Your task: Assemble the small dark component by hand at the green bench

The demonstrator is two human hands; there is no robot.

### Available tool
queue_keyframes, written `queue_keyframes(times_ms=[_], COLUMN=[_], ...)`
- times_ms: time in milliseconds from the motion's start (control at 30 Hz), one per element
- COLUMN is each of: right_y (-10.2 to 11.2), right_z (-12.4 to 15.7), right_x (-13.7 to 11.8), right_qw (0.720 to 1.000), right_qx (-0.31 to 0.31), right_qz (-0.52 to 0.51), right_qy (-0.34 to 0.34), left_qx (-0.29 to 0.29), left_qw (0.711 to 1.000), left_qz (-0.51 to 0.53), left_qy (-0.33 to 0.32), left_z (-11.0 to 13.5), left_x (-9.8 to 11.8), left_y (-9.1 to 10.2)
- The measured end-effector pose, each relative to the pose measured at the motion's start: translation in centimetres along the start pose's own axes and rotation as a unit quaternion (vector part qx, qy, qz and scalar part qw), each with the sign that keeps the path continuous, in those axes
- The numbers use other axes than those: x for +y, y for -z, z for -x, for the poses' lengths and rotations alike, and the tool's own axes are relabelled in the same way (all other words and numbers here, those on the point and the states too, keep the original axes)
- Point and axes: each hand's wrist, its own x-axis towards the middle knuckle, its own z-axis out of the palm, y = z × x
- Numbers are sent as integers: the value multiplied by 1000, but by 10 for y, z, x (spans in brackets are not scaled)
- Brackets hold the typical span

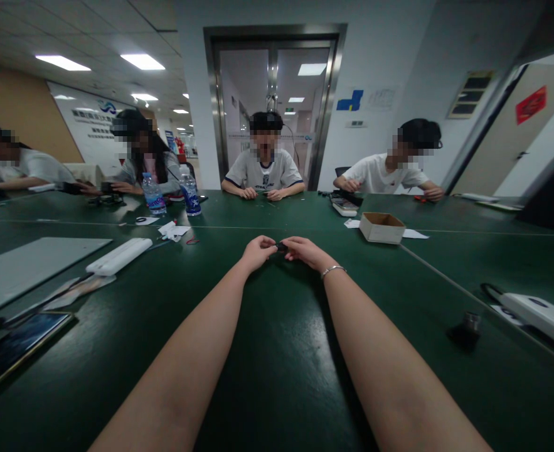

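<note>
Both my arms stretch forward over a dark green table (pixel 277 351). My left hand (pixel 258 250) and my right hand (pixel 305 250) meet at the middle of the table, fingers curled and pinched together on a small black object (pixel 282 247) held between them. A thin silver bracelet (pixel 332 270) circles my right wrist. The object is too small to name.
A small open cardboard box (pixel 381 226) sits to the right, two white power strips (pixel 119 255) (pixel 543 316) lie left and right. A small black-and-metal part (pixel 467 326) rests at right. Two water bottles (pixel 153 194) stand at back left. Several people sit around the far side.
</note>
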Motion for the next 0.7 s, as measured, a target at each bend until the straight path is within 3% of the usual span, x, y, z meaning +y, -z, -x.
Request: queue_keyframes(times_ms=[700], right_y=[3], right_z=[4], right_x=[-2], right_qw=[999], right_qx=[-34], right_qz=[1], right_qy=[13], left_qx=[-28], left_qw=[999], left_qz=[22], left_qy=[32], left_z=[-6], left_x=[-5], left_y=[-4])
